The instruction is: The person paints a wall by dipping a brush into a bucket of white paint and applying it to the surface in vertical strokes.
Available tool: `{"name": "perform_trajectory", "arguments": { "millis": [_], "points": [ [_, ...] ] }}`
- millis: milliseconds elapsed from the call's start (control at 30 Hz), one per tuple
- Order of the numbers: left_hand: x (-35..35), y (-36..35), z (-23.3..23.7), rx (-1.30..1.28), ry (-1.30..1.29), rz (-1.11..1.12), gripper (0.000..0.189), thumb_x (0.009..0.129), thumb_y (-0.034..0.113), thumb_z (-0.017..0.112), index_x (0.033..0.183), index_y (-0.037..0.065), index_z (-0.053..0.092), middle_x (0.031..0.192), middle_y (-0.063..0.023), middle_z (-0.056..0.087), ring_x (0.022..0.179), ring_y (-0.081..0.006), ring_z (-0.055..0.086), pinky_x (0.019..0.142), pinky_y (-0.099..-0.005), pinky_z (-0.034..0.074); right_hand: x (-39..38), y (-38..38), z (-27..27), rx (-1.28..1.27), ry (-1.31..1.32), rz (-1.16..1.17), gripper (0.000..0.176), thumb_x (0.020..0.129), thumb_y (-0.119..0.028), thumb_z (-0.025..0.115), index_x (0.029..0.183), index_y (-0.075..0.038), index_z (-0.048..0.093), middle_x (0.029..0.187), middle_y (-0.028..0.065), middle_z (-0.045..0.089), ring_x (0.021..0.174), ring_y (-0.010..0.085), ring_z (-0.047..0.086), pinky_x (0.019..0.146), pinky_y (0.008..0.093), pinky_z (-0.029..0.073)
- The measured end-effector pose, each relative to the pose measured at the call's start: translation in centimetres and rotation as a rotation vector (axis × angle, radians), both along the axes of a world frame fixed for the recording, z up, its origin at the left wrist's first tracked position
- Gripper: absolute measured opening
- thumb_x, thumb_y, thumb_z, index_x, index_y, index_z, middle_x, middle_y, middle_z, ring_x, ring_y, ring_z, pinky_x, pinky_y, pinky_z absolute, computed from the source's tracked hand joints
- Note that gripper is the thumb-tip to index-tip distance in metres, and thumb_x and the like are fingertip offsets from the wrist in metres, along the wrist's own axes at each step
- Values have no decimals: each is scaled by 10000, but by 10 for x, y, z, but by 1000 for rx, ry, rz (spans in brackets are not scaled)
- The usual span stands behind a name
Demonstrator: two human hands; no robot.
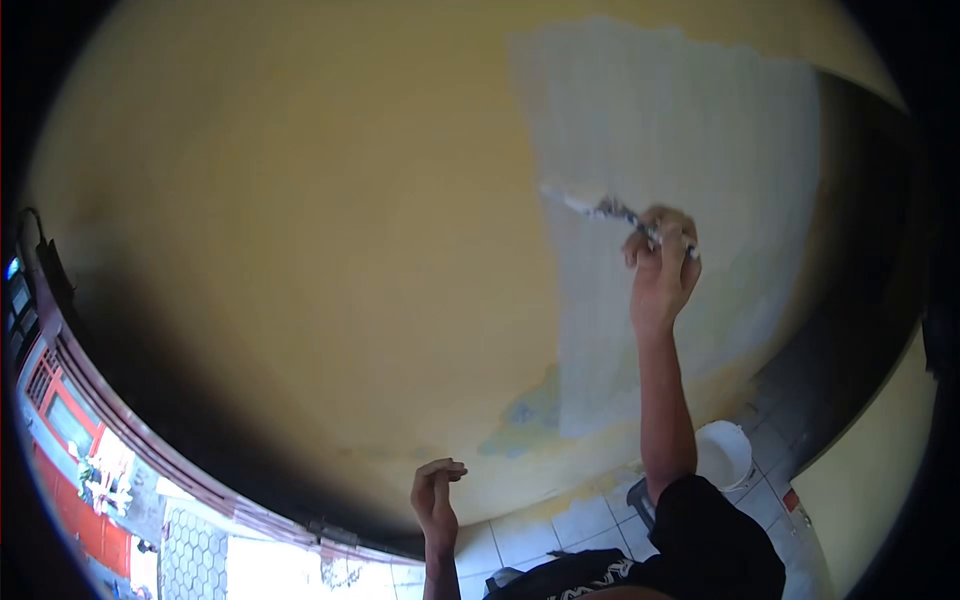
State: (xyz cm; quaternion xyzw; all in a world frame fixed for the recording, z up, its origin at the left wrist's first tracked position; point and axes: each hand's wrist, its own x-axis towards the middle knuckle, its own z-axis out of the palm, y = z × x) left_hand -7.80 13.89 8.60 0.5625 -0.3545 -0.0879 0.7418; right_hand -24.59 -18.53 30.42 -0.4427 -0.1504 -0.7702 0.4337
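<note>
My right hand (664,265) is raised against the wall and closed around the handle of a paintbrush (612,207). The brush points left, its whitish bristle end at the left edge of a pale painted patch (680,130). Around that patch the wall (400,240) is yellow. My left hand (436,498) is low in front of the wall, fingers bent forward and apart from the thumb, with nothing visible in it.
A white bucket (745,462) stands on the tiled floor (585,520) below my right arm. A dark object (640,497) is beside it, partly hidden. Dark areas border the wall on both sides. Outside at lower left are paving (193,550) and a red-framed window (68,408).
</note>
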Motion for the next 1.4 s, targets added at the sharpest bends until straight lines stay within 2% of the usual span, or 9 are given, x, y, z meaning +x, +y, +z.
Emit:
{"name": "perform_trajectory", "arguments": {
  "millis": [167, 267, 467, 733, 900, 1033, 1133, 1300, 1400],
  "points": [
    [25, -45, 15, -30, -48, -242, 190, 1084, 11, 492, 1177, -39, 649, 1061, -144, 728, 1006, -231, 715, 912, -354, 555, 20, 13, 109, -209, 56, -184, 222, 1129, -196, 505, 1065, 10, 559, 1069, 169, 666, 751, 263, 720, 660, 381, 595],
    [47, -66, 24, -78, -86, -364, 200, 1084, 3, 476, 1171, -40, 651, 1071, -148, 726, 1006, -235, 719, 913, -359, 556, 41, -7, 135, -224, 66, -245, 251, 1132, -211, 493, 1028, 9, 556, 1066, 183, 677, 768, 291, 742, 688, 401, 629],
    [92, -88, 46, -174, -125, -488, 183, 1089, 33, 478, 1144, -31, 640, 1028, -157, 736, 961, -238, 720, 889, -368, 560, 81, -26, 141, -144, -29, -336, 258, 1123, -223, 516, 1026, 13, 557, 1059, 189, 681, 792, 301, 756, 717, 401, 662],
    [80, -93, 10, -157, -88, -583, 194, 1094, 25, 487, 1180, -30, 652, 1078, -154, 726, 1020, -237, 716, 927, -369, 557, 60, -29, 130, -114, -133, -430, 269, 1123, -211, 513, 1055, 48, 530, 1073, 217, 666, 801, 316, 762, 758, 426, 677],
    [84, -94, 10, -144, -89, -556, 181, 1097, 57, 490, 1153, -28, 640, 1022, -159, 732, 954, -249, 726, 884, -379, 572, 55, -27, 95, 72, -80, -536, 333, 1126, -238, 506, 1059, 88, 523, 951, 208, 681, 647, 271, 733, 585, 382, 654],
    [89, -104, -4, -141, -56, -549, 180, 1095, 55, 493, 1151, -27, 644, 1023, -159, 732, 949, -249, 727, 885, -379, 573, 47, -34, 107, 76, -157, -473, 376, 1135, -281, 500, 1094, 90, 544, 1032, 235, 681, 715, 286, 747, 683, 396, 661],
    [86, -108, -7, -143, -56, -555, 179, 1093, 54, 494, 1152, -27, 642, 1023, -159, 732, 951, -251, 728, 885, -381, 573, 60, -49, 128, -14, -213, -496, 355, 1138, -271, 495, 1082, 76, 541, 1038, 234, 681, 716, 278, 743, 675, 384, 652],
    [91, -104, -4, -166, -92, -566, 186, 1089, 42, 481, 1158, -25, 640, 1026, -161, 731, 954, -255, 728, 888, -385, 574, 70, -47, 87, 106, -74, -589, 346, 1137, -279, 498, 1066, 59, 531, 943, 215, 686, 595, 233, 706, 540, 356, 611],
    [90, -98, -1, -161, -81, -553, 193, 1089, 35, 470, 1159, -28, 638, 1029, -163, 730, 955, -255, 728, 891, -384, 574, 64, -38, 108, 78, -165, -515, 355, 1136, -275, 500, 996, 50, 535, 889, 169, 688, 590, 222, 706, 526, 332, 603]
  ]
}}
